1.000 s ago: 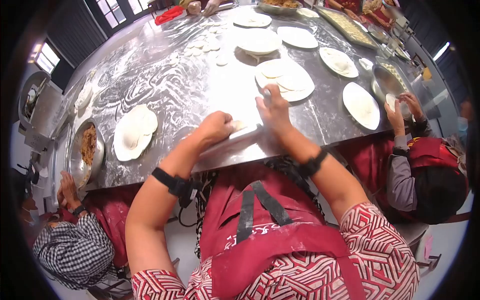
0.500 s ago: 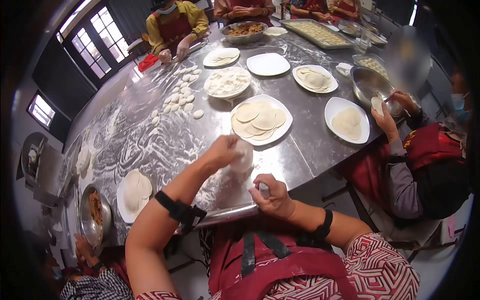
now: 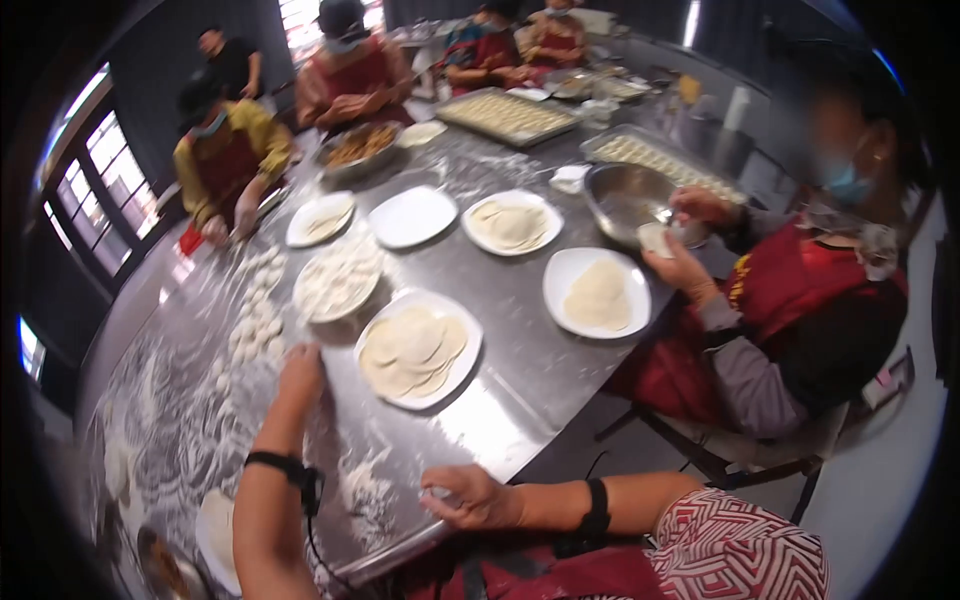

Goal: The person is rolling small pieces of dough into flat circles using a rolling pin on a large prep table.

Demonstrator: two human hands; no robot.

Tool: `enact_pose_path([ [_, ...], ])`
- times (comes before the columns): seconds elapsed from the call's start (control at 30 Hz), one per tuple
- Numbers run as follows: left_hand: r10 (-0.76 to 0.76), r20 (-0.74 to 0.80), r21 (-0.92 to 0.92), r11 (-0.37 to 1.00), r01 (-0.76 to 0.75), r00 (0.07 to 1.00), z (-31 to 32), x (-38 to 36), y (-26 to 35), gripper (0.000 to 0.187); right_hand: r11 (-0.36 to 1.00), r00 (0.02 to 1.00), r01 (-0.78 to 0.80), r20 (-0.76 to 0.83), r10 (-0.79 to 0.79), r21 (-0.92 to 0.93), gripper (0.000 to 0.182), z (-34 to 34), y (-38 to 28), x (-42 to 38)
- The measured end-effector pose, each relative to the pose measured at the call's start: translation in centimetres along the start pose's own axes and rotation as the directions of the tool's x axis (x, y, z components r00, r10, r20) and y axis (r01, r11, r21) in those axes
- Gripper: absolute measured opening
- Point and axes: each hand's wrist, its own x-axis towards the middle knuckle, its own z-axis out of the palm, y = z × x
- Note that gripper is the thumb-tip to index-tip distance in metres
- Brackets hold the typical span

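Note:
My left hand (image 3: 302, 375) reaches over the steel table, near the small round dough pieces (image 3: 258, 325) and left of a white plate (image 3: 466, 376) stacked with flat dough rounds (image 3: 415, 350). Its fingers are blurred and partly hidden, so its grip is unclear. Curled above the table's front edge, my right hand (image 3: 470, 497) is closed around a small pale thing that I cannot make out. A bowl of white flour with dough pieces (image 3: 338, 280) sits behind my left hand. Loose flour (image 3: 368, 495) lies between my forearms.
At the right, a co-worker (image 3: 790, 300) holds a dough round beside a metal bowl (image 3: 625, 200). More white plates (image 3: 412, 217) stand across the table. Trays of dumplings (image 3: 508, 115), a bowl of filling (image 3: 360, 145) and other people are farther back.
The view has swung right. My left hand has gone from the front of the table to the dough pieces; the thin round it held no longer shows in it. My right hand stays closed.

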Motion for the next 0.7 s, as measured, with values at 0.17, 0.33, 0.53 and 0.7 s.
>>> enact_pose_path([
  [0.17,-0.070,0.006,0.129,0.989,0.069,0.997,-2.2,-0.7,0.9,0.021,1.000,0.998,0.016,-0.054,-0.015,0.007,0.031,0.3,-0.2,0.8],
  [0.33,-0.156,0.146,0.138,0.981,0.136,0.977,-3.3,-1.8,-0.6,0.017,1.000,0.997,-0.029,-0.066,0.029,0.006,0.030,0.1,-1.1,0.9],
  [0.53,-0.189,0.019,-0.146,0.971,0.189,0.982,-4.2,-6.7,1.2,0.020,0.997,0.996,-0.073,-0.052,0.074,0.015,0.029,-0.1,-1.4,0.9],
  [0.7,-0.101,0.465,-0.810,0.353,0.468,0.880,-8.1,-13.6,9.8,0.012,0.999,0.995,-0.020,-0.101,0.016,-0.039,0.030,0.3,-1.5,0.6],
])
